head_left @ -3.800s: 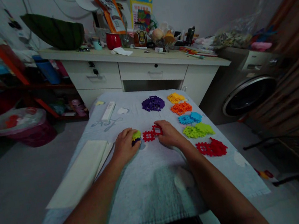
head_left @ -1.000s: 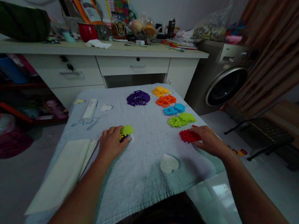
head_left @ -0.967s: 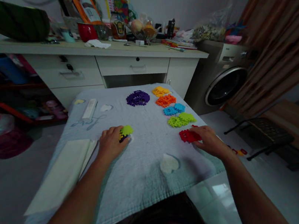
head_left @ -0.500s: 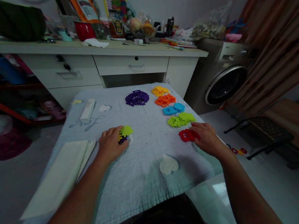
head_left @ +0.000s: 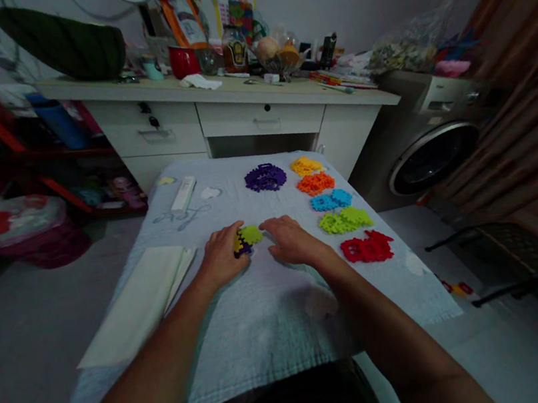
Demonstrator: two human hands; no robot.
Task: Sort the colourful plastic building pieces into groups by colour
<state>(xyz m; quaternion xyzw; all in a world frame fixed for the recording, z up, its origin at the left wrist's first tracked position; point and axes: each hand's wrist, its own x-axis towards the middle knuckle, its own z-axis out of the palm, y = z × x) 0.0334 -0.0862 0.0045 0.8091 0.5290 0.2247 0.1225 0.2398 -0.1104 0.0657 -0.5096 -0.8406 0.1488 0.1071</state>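
My left hand (head_left: 221, 257) rests on the towel-covered table (head_left: 267, 323), its fingers curled on a small joined cluster of plastic tiles (head_left: 246, 238), lime green with purple and yellow parts. My right hand (head_left: 291, 240) lies just right of that cluster, palm down, fingers reaching toward it with nothing seen in them. Sorted heaps of tiles lie on the right side: purple (head_left: 265, 178), yellow (head_left: 306, 165), orange (head_left: 315, 183), blue (head_left: 331, 201), lime green (head_left: 344, 220) and red (head_left: 368, 248).
A folded cream cloth (head_left: 137, 303) lies at the table's left. A white remote-like bar (head_left: 182, 195) sits at the far left. Behind stands a cluttered white desk (head_left: 215, 112), with a washing machine (head_left: 435, 143) to the right and a pink bin (head_left: 15, 232) on the floor at left.
My right hand left the red heap at the right edge and moved left to the cluster under my left hand. The left hand stayed on the cluster. The view shifted slightly.
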